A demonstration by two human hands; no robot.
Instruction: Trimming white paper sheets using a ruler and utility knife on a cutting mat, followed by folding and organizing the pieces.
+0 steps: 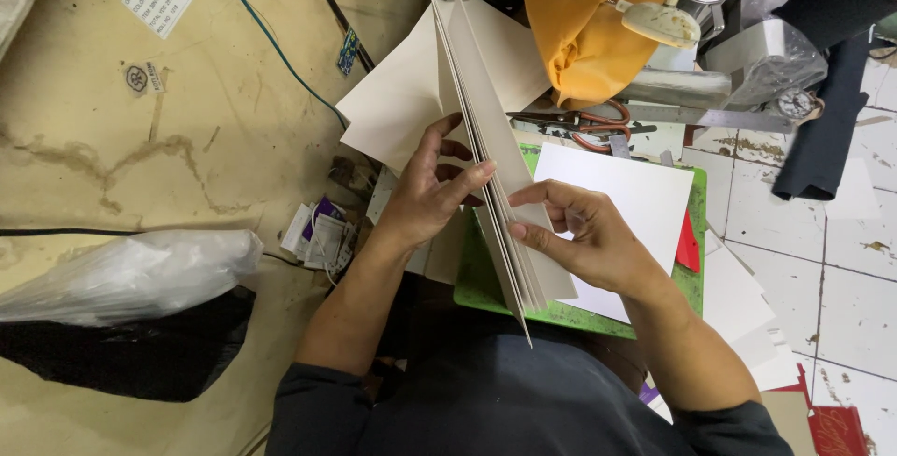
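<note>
A stack of cream card sheets stands on edge between my hands, over a green cutting mat. My left hand presses the stack's left face, thumb and fingers spread along it. From the other side, my right hand pinches the stack's near end. More cream sheets lie flat behind the stack, and a white sheet lies on the mat under my right hand.
Orange-handled scissors and an orange cloth bag lie beyond the mat. A clear plastic bag sits on dark fabric at left. Small paper packets, a green cable and white sheets on the tiled floor surround me.
</note>
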